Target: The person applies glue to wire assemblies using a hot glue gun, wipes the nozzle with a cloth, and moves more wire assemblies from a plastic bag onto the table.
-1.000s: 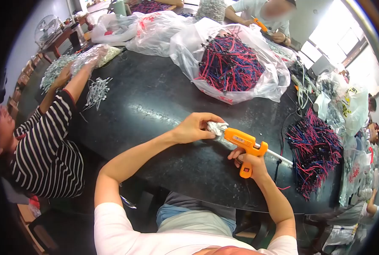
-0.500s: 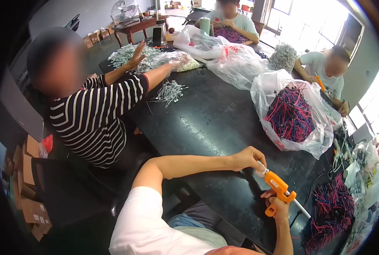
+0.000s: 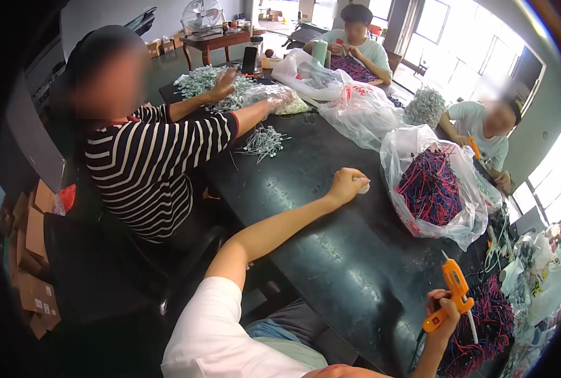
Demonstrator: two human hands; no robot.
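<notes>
My right hand grips the handle of an orange hot glue gun, its nozzle tilted up and a white glue stick out of its rear. Over the middle of the dark table, my left hand is closed on a small whitish piece, its kind too small to make out. To the right of my left hand stands an open clear plastic bag with a heap of red and dark-blue wires inside. Another bundle of red and dark wires lies behind and beside the glue gun.
The black table stretches away from me. A person in a striped shirt reaches over white cable pieces at left. A small white wire pile lies nearer. Two other people work at the far side. Plastic bags line the table.
My left hand has moved away from the glue gun's nozzle, forward over the table, still with the whitish piece. My right hand has shifted right with the gun, whose nozzle now points more upward.
</notes>
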